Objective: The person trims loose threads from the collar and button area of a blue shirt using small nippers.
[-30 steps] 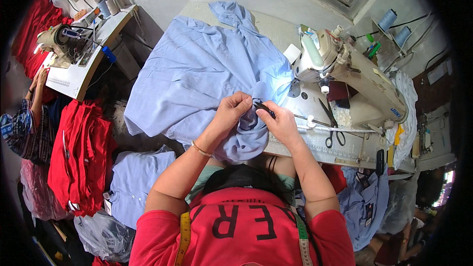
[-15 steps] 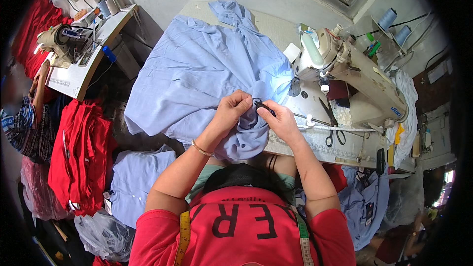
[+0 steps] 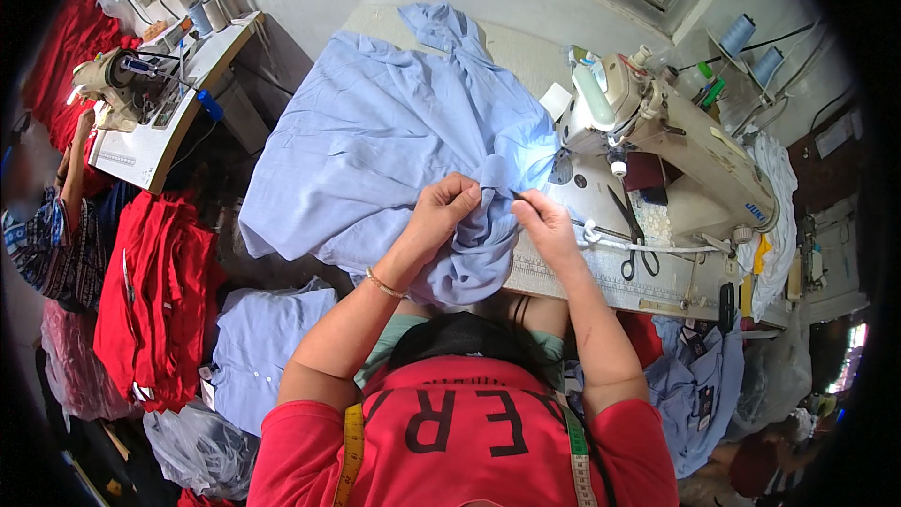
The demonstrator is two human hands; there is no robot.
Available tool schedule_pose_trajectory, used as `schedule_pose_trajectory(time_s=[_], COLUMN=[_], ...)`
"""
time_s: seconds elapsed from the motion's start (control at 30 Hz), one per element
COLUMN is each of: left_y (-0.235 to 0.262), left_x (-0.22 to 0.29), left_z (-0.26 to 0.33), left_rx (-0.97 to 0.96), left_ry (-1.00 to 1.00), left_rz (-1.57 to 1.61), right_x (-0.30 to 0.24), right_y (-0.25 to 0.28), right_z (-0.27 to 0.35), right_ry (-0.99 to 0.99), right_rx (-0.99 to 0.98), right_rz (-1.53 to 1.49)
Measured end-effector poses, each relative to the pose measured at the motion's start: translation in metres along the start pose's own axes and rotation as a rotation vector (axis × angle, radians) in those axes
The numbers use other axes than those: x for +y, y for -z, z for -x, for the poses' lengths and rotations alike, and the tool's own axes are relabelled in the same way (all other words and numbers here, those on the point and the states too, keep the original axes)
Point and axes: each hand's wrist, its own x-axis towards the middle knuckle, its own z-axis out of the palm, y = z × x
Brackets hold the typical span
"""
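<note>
A light blue garment (image 3: pixel 375 122) spreads over the sewing table, its near part bunched and hanging over the front edge. My left hand (image 3: pixel 449 202) is closed on a fold of this cloth, thumb and fingers pinched together. Just right of it, my right hand (image 3: pixel 547 225) is closed around a small black tool (image 3: pixel 517 195); only its dark tip shows, so I cannot tell its exact kind. The tip points at the bunched cloth. Beyond the right hand stands a sewing machine (image 3: pixel 601 113), its lamp lighting the garment's right edge.
Scissors (image 3: pixel 633 239) lie on the table right of my right hand. Red folded garments (image 3: pixel 155 300) and light blue ones (image 3: pixel 267 347) are stacked at the left. A second sewing machine (image 3: pixel 113 84) stands far left, with another person's arm (image 3: pixel 75 164) beside it. Thread cones (image 3: pixel 738 35) stand far right.
My right hand has shifted right, away from my left hand, and the black tool is now mostly hidden by the fingers. My left hand stays on the cloth.
</note>
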Motion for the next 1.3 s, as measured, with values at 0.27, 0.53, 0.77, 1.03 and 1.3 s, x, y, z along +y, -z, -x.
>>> schedule_pose_trajectory(time_s=[0.27, 0.53, 0.77, 1.03, 1.3], left_y=[-0.01, -0.043, -0.035, -0.031, -0.021], left_x=[0.008, 0.011, 0.005, 0.015, 0.001], left_z=[0.009, 0.033, 0.038, 0.012, 0.007], left_rx=[0.153, 0.137, 0.082, 0.233, 0.149], left_ry=[-0.314, -0.664, -0.649, -0.496, -0.072], left_rz=[-0.578, -1.241, -0.944, -0.945, -0.419], right_x=[0.0, -0.031, -0.012, -0.008, 0.002], right_y=[0.07, -0.025, -0.029, -0.036, -0.037], right_z=[0.03, 0.017, 0.004, 0.004, 0.004], right_ry=[0.171, -0.437, -0.333, -0.111, -0.152], right_rx=[0.238, 0.077, 0.046, 0.165, 0.146], right_rz=[1.189, -0.937, -0.88, -0.437, -0.502])
